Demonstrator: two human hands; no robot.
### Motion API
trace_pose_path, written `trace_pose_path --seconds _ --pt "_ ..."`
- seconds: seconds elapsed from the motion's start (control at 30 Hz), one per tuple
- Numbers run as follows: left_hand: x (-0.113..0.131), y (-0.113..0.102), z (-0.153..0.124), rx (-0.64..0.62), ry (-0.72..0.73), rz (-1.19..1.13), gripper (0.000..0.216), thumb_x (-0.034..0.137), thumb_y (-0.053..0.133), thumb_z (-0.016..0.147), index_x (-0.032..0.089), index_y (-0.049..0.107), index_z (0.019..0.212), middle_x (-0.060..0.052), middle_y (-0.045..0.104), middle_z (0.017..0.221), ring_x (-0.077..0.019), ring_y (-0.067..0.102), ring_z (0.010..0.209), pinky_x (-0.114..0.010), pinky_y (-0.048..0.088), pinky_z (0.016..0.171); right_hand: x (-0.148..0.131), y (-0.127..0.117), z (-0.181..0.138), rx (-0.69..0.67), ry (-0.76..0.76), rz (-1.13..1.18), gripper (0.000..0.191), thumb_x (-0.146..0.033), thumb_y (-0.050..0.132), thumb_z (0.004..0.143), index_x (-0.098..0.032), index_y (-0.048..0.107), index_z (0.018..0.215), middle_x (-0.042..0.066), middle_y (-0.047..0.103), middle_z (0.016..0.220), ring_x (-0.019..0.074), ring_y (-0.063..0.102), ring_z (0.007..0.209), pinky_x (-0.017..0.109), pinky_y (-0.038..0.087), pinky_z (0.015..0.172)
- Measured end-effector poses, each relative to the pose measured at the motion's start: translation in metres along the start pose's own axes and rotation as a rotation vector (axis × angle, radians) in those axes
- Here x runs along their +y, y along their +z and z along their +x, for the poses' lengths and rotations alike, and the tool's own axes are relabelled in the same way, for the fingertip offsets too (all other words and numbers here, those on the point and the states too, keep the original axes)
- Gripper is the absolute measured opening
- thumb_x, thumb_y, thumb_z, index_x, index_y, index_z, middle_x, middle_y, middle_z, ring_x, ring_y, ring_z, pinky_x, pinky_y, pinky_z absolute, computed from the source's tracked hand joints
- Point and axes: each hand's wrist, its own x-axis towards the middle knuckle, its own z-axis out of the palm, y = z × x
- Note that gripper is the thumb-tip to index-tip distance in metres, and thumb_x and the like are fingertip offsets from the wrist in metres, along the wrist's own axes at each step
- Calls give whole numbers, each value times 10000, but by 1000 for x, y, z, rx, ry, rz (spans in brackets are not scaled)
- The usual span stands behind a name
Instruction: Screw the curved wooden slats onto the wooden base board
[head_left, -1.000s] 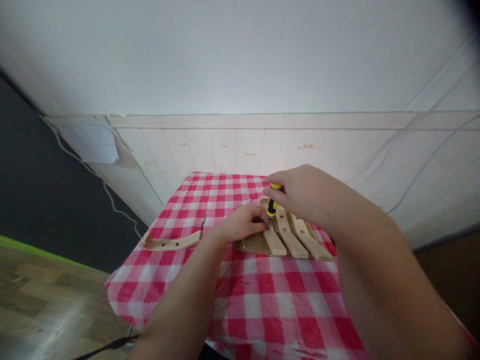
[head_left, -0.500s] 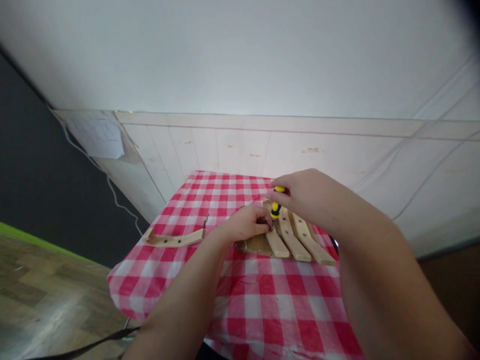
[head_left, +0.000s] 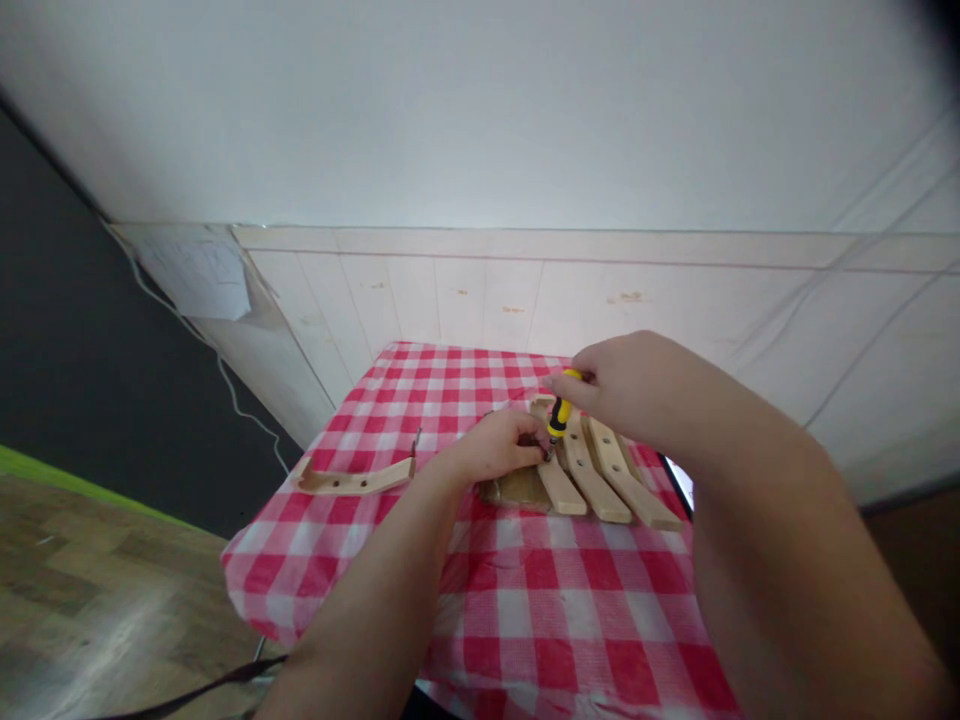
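Note:
My right hand (head_left: pixel 607 372) is closed on the handle of a yellow-and-black screwdriver (head_left: pixel 561 408). The tool tilts, its tip down at a hole in the leftmost of several curved wooden pieces (head_left: pixel 562 488). Beside that tip, my left hand (head_left: pixel 504 442) has its fingers bent together at the wood; what they pinch is too small to make out. A brown board (head_left: pixel 514 491) lies under the wooden pieces. To the right, two similar pieces show dark round fittings in their holes.
One more curved wooden piece (head_left: pixel 352 482) with two holes lies at the table's left, a thin metal rod (head_left: pixel 416 441) by its end. The red-and-white checked tablecloth (head_left: pixel 525 600) covers the table. A white wall (head_left: pixel 480 300) stands behind, and a dark flat object (head_left: pixel 679 485) is at the right edge.
The screwdriver's handle has tipped to the right, and my right hand has shifted right with it. My left hand stays at the same piece. The whole view has moved slightly.

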Motion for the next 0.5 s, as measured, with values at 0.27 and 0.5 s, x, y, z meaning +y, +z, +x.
trace_pose_path --seconds 0.27,0.5 --pt "1 -2 -1 5 4 14 123 132 578 771 152 667 852 -18 686 870 -145 608 808 -235 472 730 8 3 -1 4 -115 120 308 -274 431 875 -192 697 1006 86 724 879 188 637 744 278 406 628" --pt "-3 0 1 4 20 -12 142 131 569 760 151 681 845 -14 692 870 -144 615 806 -233 475 732 8 1 -3 17 16 -82 486 -549 410 866 -175 696 745 94 646 625 198 574 582 296 315 514"
